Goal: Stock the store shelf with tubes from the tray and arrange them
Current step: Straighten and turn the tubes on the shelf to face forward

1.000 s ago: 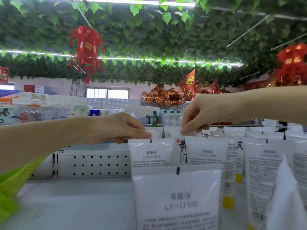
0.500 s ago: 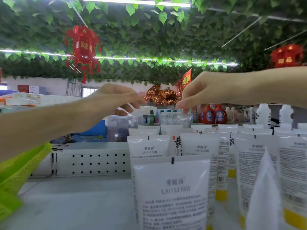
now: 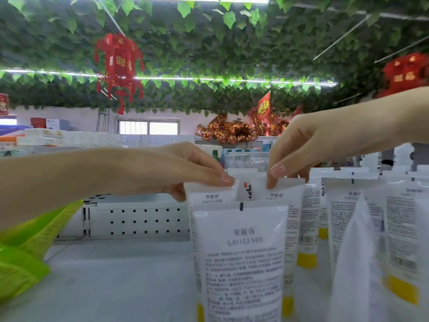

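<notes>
Left tube [image 3: 211,198] and right tube [image 3: 286,192] upright on shelf [image 3: 116,275], behind front tube [image 3: 241,252]; left hand [image 3: 171,169] pinches left tube's top edge; right hand [image 3: 308,147] pinches right one's; arranging step, likely; next: nudge both into line, gently.

tubes [image 3: 240,259]: smooth matt plastic | shelf [image 3: 116,287]: matt | back panel [image 3: 139,219]: perforated metal

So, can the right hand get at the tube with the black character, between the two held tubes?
Probably yes: the tube with the black character stands uncovered on top, just beside the right hand. That hand must first release the white tube it pinches.
</notes>
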Demonstrator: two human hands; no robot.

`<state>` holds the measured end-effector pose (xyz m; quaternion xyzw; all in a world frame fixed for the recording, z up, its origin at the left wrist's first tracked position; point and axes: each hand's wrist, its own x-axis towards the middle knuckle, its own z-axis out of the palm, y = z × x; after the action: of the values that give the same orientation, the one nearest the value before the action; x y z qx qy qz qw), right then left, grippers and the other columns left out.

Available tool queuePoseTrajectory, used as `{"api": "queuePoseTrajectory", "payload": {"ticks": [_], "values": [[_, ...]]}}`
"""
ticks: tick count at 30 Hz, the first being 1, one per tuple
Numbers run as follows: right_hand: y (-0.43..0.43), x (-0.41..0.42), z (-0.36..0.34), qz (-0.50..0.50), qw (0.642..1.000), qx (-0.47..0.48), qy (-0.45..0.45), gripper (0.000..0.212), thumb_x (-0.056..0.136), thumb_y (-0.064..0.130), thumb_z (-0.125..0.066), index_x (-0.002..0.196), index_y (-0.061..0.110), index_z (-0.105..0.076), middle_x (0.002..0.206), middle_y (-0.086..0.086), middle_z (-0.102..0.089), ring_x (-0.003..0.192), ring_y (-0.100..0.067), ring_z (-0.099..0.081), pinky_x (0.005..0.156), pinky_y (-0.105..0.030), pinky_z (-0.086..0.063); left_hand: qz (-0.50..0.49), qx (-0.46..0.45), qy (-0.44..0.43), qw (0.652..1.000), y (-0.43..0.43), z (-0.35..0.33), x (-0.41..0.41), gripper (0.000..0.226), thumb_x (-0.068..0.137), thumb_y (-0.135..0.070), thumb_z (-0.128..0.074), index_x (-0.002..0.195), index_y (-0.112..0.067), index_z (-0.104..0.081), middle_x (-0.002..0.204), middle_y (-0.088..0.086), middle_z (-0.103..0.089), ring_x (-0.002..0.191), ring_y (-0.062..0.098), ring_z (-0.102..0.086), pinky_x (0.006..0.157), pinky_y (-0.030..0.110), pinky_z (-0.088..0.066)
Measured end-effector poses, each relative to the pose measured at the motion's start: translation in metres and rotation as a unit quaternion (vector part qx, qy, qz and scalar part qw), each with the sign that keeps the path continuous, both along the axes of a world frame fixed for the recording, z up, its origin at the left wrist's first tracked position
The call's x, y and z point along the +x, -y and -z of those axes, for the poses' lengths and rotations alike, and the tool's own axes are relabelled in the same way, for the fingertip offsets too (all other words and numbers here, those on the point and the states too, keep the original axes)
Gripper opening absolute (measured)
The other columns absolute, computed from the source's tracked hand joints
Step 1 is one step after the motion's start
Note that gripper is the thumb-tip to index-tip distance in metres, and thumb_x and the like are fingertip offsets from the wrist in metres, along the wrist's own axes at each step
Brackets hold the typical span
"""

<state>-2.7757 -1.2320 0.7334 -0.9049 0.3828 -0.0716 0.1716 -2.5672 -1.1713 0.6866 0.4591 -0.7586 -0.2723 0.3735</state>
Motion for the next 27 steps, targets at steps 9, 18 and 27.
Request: {"api": "queuePoseTrajectory", "payload": {"ticks": [9,18,27], "values": [[0.003,-0.001,0.006,0.024,0.997,0.055,0.043,0.026,0.063,0.031,-0.07,0.085,0.023,-0.08,0.111,0.003,-0.072,0.103,-0.016,-0.068,0.07,-0.015,-0.053,0.038,0.018,-0.022,0.999,-0.017,-0.002,-0.023,0.062,0.085,0.008,-0.048,0.027,-0.016,-0.054,0.029,-0.005,-0.047,0.025,-0.005,-0.044,0.032,0.007,-0.034],[0.002,-0.003,0.007,0.003,0.995,0.077,0.058,0.035,0.058,0.026,-0.076,0.092,0.019,-0.078,0.104,0.012,-0.073,0.1,-0.006,-0.068,0.081,-0.016,-0.053,0.01,0.036,-0.047,0.998,-0.005,0.004,-0.014,0.029,0.091,0.005,-0.047,0.067,-0.01,-0.053,0.033,-0.009,-0.049,0.029,-0.005,-0.047,0.034,0.007,-0.035],[0.006,0.007,0.01,0.013,0.998,0.001,0.06,0.034,0.052,0.041,-0.076,0.077,0.018,-0.079,0.08,-0.005,-0.075,0.074,-0.012,-0.069,0.065,-0.017,-0.053,-0.037,0.022,0.026,0.999,0.022,0.008,0.012,0.02,0.089,-0.005,-0.058,0.071,-0.014,-0.062,0.046,-0.014,-0.056,0.042,-0.002,-0.055,0.044,0.007,-0.04]]}}
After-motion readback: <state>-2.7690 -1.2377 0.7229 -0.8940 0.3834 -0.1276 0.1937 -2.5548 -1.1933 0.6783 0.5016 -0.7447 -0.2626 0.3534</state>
